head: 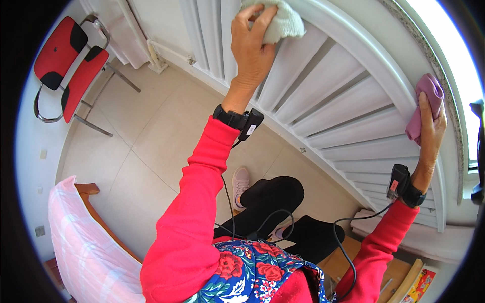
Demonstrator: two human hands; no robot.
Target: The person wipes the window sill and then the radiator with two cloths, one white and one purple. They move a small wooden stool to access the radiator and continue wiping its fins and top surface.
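Note:
Under the window stands a white finned radiator (322, 87) with a rounded top rail. My left hand (252, 45) grips a pale green cloth (286, 24) against the radiator's top, near the upper edge of the view. Farther right, my right hand (434, 121) holds a folded purple cloth (430, 89) at the top rail, beside the window sill. Both wrists carry black straps with small black devices, and cables run from them towards my waist.
A stone-edged window sill (435, 64) runs along the radiator. A red and black chair (83, 75) stands by the far wall. Lower left is a wooden-framed piece under a pink checked cloth (87, 242). Wooden furniture (394, 276) sits at lower right. Tiled floor (147, 132) lies between.

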